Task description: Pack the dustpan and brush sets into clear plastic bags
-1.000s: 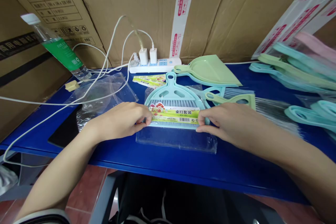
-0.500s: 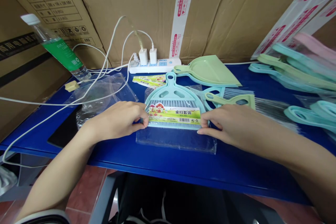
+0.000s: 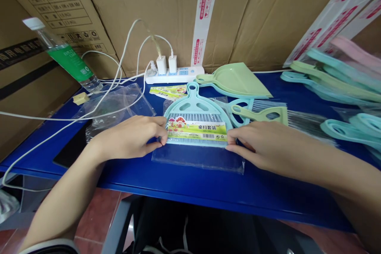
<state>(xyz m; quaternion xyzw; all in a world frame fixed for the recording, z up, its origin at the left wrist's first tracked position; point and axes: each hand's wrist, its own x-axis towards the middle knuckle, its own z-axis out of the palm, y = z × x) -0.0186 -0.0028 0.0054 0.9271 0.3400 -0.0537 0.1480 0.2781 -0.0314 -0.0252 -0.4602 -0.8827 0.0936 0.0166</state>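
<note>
A light-blue dustpan (image 3: 193,105) with a brush nested in it lies flat in front of me, its handle pointing away. A clear plastic bag (image 3: 199,160) surrounds it and reaches past its front edge. Across the bristles lies a printed label card (image 3: 196,129) with mushroom houses. My left hand (image 3: 145,135) pinches the bag at the left front corner of the dustpan. At the right front corner, my right hand (image 3: 247,141) pinches it too, thumb below and fingers curled. Whether the fingertips also grip the dustpan's rim is hidden.
Behind are spare label cards (image 3: 168,91), a green dustpan (image 3: 238,79) and a power strip (image 3: 175,74). A green brush (image 3: 262,113) lies right, near bagged sets (image 3: 336,75). Cables, plastic film (image 3: 116,105) and a bottle (image 3: 68,61) are left on the blue table (image 3: 184,190).
The view has shifted very slightly. Both hands stay at the front corners of the bagged dustpan, with the right fingertips moved only a little.
</note>
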